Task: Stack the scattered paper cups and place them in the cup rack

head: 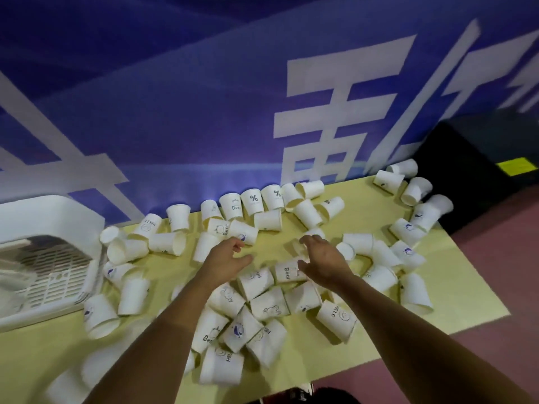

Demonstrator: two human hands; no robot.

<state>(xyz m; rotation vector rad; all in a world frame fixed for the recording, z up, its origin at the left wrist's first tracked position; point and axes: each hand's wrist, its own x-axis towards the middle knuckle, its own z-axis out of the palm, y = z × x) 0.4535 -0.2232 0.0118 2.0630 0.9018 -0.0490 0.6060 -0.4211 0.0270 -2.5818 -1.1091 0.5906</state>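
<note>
Head view. My left hand is slack and holds nothing. My right hand is spread, thumb apart from fingers, clasping nothing I can make out. Paper cups litter the yellow table, mostly tipped, none nested. Cup rack at left, no cups visible inside. Task looks unstarted. Blue banner behind, black box far right. Near cups crowd under my forearms.

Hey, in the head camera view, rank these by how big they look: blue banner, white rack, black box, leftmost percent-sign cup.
1. blue banner
2. white rack and black box: look alike, both cut by the frame, so unranked
3. leftmost percent-sign cup, smallest
</note>
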